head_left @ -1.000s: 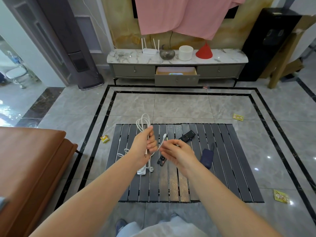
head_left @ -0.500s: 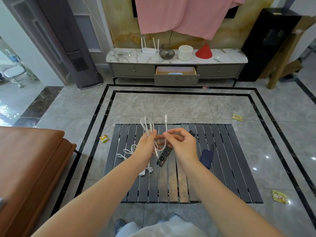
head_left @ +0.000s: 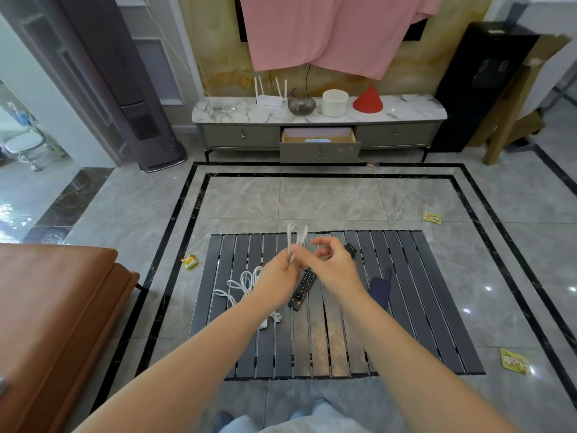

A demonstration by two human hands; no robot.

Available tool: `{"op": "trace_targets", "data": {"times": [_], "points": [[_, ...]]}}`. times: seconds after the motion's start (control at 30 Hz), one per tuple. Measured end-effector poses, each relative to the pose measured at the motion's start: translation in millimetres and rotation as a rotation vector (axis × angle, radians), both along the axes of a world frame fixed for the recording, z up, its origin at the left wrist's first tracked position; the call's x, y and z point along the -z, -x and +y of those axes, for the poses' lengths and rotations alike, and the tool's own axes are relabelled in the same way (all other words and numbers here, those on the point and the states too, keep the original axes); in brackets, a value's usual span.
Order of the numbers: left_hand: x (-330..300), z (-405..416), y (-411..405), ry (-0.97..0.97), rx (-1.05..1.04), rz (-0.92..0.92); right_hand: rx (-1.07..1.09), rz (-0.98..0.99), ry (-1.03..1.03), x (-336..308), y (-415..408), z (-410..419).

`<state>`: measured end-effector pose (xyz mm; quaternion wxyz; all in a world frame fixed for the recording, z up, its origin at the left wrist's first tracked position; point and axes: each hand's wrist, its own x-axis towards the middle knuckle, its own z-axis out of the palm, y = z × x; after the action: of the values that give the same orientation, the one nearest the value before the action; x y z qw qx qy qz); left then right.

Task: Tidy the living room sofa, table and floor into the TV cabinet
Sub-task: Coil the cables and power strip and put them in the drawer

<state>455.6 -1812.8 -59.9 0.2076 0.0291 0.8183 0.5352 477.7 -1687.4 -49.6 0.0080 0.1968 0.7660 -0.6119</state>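
Left hand [head_left: 279, 271] fingers clamp the looped white cable [head_left: 296, 237] — right hand [head_left: 335, 267] fingers hover loosely curled just beside it, holding nothing — remote [head_left: 302, 289] on the counter [head_left: 406, 307] below.

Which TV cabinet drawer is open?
The middle drawer of the TV cabinet, pulled out; the left drawer and right drawer sit flush shut.
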Motion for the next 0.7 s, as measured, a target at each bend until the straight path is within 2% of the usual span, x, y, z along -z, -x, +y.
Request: {"op": "trace_targets", "data": {"times": [0.07,0.13,0.23,0.33,0.47,0.53,0.63,0.7], "points": [[-1,3,-1,0.163,0.128,0.051,-0.075,-0.070,-0.026,-3,5,-1],[-7,5,-4,0.255,0.232,0.073,-0.062,-0.065,0.024,-4,8,1],[-12,0,-6,0.170,0.311,0.091,-0.033,-0.066,0.127,-1,7,8],[-13,-2,-5,0.004,0.386,-0.034,-0.023,-0.077,0.206,-2,2,15],[-15,-3,-4,-0.023,0.483,-0.068,-0.006,-0.061,0.198,0,-4,25],[-15,-4,-4,-0.078,0.524,-0.175,0.011,-0.042,0.244,3,-9,30],[-9,-5,-2,-0.324,0.503,-0.528,0.041,-0.047,0.311,6,-14,31],[-5,-5,0,-0.405,0.461,-0.645,0.063,-0.072,0.332,7,-15,30]]}}
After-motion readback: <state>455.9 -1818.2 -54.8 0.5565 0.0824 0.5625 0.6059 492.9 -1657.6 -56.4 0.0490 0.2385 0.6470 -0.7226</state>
